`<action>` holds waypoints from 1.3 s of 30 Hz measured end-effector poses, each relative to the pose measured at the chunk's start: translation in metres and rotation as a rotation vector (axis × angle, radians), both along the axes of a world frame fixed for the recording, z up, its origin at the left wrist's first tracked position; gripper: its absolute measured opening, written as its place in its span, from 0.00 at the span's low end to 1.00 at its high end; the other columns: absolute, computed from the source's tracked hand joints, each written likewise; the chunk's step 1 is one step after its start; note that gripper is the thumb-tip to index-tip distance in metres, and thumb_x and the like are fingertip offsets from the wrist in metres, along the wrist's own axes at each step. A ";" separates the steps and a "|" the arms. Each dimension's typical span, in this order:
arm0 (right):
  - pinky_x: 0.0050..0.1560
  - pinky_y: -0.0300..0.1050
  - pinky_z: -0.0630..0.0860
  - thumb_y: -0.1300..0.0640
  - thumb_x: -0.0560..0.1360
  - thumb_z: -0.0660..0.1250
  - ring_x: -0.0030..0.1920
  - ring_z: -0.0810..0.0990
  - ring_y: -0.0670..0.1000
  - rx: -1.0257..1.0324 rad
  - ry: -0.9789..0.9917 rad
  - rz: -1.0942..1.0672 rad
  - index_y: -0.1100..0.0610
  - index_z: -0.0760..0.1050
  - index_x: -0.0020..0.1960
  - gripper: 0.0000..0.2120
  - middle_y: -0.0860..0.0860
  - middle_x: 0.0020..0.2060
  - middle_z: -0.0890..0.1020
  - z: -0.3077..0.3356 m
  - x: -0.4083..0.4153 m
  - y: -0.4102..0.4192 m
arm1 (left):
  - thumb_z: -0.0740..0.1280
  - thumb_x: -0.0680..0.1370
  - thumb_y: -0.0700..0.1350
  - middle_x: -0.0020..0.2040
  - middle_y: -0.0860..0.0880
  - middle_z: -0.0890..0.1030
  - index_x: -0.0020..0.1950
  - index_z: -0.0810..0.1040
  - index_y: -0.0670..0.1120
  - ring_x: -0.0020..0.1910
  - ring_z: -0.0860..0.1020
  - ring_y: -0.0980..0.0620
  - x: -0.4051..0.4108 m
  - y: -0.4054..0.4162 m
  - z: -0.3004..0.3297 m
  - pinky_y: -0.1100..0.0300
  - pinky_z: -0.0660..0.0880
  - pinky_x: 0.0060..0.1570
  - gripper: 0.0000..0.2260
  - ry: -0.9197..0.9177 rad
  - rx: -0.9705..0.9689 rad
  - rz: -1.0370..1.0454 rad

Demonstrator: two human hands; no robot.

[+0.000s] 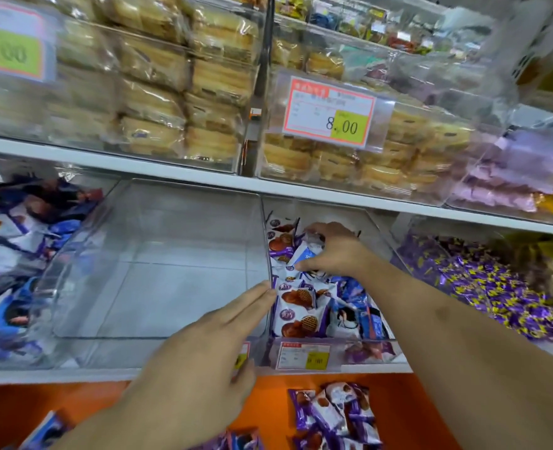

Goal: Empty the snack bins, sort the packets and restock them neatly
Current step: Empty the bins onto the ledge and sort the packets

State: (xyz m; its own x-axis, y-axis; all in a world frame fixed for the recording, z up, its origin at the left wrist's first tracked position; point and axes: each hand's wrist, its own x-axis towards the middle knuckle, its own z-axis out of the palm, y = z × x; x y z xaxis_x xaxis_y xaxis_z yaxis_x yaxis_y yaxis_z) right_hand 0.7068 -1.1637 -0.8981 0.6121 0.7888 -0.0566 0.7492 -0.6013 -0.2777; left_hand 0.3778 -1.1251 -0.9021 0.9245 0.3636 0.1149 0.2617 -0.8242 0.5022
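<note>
Two hands worked: right hand (331, 251) gripped packets (301, 254) in the bin (330, 347); left hand (203, 345), fingers straight, steadied its wall; overfilled grip might spill packets.

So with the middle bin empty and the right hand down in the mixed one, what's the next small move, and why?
Probably lift out the packets that the right hand grips. That bin still mixes waffle-print and blue packets, while the clear bin beside it holds nothing, and the left hand lies flat at the divider between them.
</note>
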 end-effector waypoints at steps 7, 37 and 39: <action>0.61 0.44 0.77 0.39 0.68 0.82 0.68 0.77 0.53 0.246 -0.053 -0.003 0.46 0.71 0.76 0.41 0.50 0.71 0.75 0.027 -0.031 -0.039 | 0.64 0.81 0.51 0.74 0.81 0.36 0.78 0.36 0.74 0.75 0.57 0.70 -0.006 -0.001 0.005 0.70 0.59 0.73 0.41 -0.022 -0.032 -0.037; 0.42 0.48 0.83 0.58 0.78 0.76 0.42 0.87 0.51 0.485 0.860 -0.163 0.50 0.86 0.55 0.07 0.49 0.47 0.88 0.030 -0.219 -0.165 | 0.79 0.72 0.40 0.55 0.48 0.86 0.63 0.79 0.49 0.49 0.87 0.45 -0.059 -0.031 0.027 0.43 0.85 0.44 0.21 -0.169 -1.044 0.206; 0.52 0.55 0.83 0.55 0.75 0.79 0.48 0.87 0.57 0.402 0.699 -0.181 0.49 0.86 0.51 0.06 0.48 0.46 0.89 0.028 -0.196 -0.179 | 0.80 0.72 0.41 0.56 0.50 0.86 0.63 0.78 0.52 0.48 0.87 0.47 -0.053 -0.037 0.016 0.46 0.85 0.42 0.22 -0.119 -0.996 0.206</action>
State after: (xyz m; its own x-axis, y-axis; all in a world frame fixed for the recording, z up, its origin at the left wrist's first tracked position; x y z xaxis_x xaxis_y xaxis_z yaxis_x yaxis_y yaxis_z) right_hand 0.5111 -1.3428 -0.8703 0.6598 0.7228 -0.2057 0.2248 -0.4510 -0.8637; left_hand 0.3252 -1.1622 -0.8862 0.8355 0.4947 -0.2390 0.2547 0.0366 0.9663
